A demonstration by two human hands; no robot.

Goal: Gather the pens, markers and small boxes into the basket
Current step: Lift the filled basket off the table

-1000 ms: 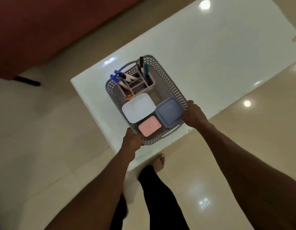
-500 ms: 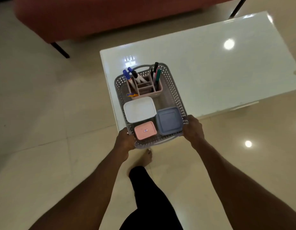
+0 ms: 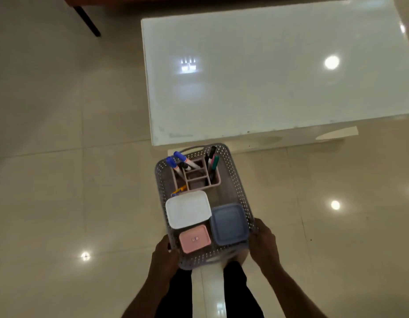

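Observation:
I hold the grey perforated basket (image 3: 236,180) in the air, off the table and over the floor. My left hand (image 3: 163,255) grips its near left corner and my right hand (image 3: 264,245) its near right corner. Inside lie a white box (image 3: 187,211), a blue box (image 3: 229,223) and a small pink box (image 3: 194,238). At the far end a pink pen holder (image 3: 195,176) carries blue-capped markers (image 3: 179,159) and dark pens (image 3: 212,161). A small yellow item (image 3: 178,190) lies beside the holder.
The white glossy table (image 3: 267,72) stands ahead with nothing on it. Shiny beige floor tiles (image 3: 61,180) surround it. A dark furniture leg (image 3: 87,20) shows at the top left. My legs in black trousers (image 3: 176,294) are below the basket.
The basket has come off the table edge toward me and now hangs over the floor. Both hands kept their grip. The table looks farther away.

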